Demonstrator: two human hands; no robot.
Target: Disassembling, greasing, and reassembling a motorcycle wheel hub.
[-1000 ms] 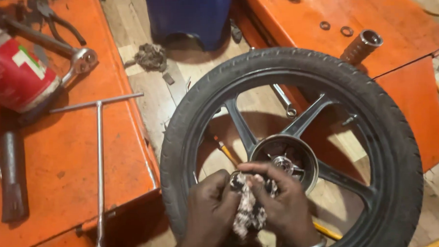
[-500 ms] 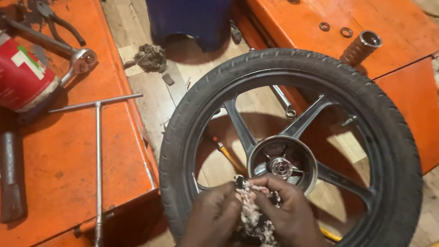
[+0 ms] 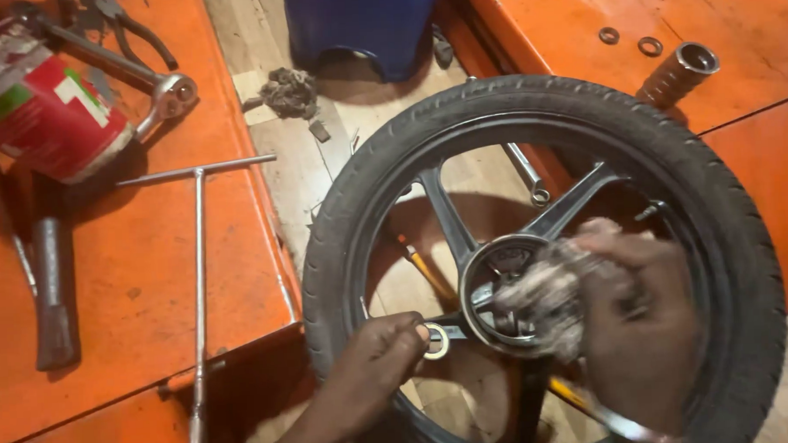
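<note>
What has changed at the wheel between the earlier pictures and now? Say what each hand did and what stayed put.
The hands have parted: earlier both kneaded the rag together below the hub. Now the right hand alone presses the rag onto the hub, blurred with motion, while the left hand has let go of it and pinches a small metal ring. The wheel, T-handle wrench and can lie as before.

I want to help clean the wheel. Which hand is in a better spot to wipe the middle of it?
Probably the right hand: it holds the rag against the hub. The left hand pinches a small ring beside the hub and holds no rag.
</note>
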